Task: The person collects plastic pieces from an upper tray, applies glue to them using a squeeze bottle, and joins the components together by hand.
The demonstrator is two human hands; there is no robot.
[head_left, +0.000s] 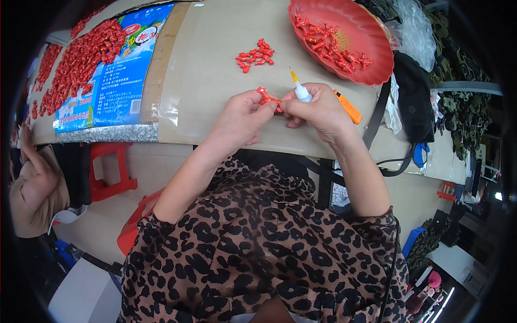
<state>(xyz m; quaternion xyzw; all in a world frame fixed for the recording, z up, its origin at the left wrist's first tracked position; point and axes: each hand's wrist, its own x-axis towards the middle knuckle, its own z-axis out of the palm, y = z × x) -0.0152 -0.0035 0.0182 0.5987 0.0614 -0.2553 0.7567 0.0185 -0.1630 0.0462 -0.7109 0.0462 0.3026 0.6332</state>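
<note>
My left hand (239, 116) is closed in a pinch on one end of a small, glossy red figure (269, 100) just above the near table edge. My right hand (323, 110) has a white squeeze bottle (302, 93) with a yellow nozzle tucked in it, tip pointing up and away. The fingertips of that hand also meet the figure's right end. Just beyond my hands lies a loose cluster of small red pieces (256, 56). At the far right stands a scalloped red bowl (315, 9) with several red figures (336, 47) inside.
An orange stick-shaped object (348, 106) lies right of my right hand, near a black strap (379, 110) and a black pouch (416, 97). Far left, red pieces (86, 59) are heaped on a blue printed sheet (121, 102). Another person (40, 185) sits left, beside a red stool (110, 169).
</note>
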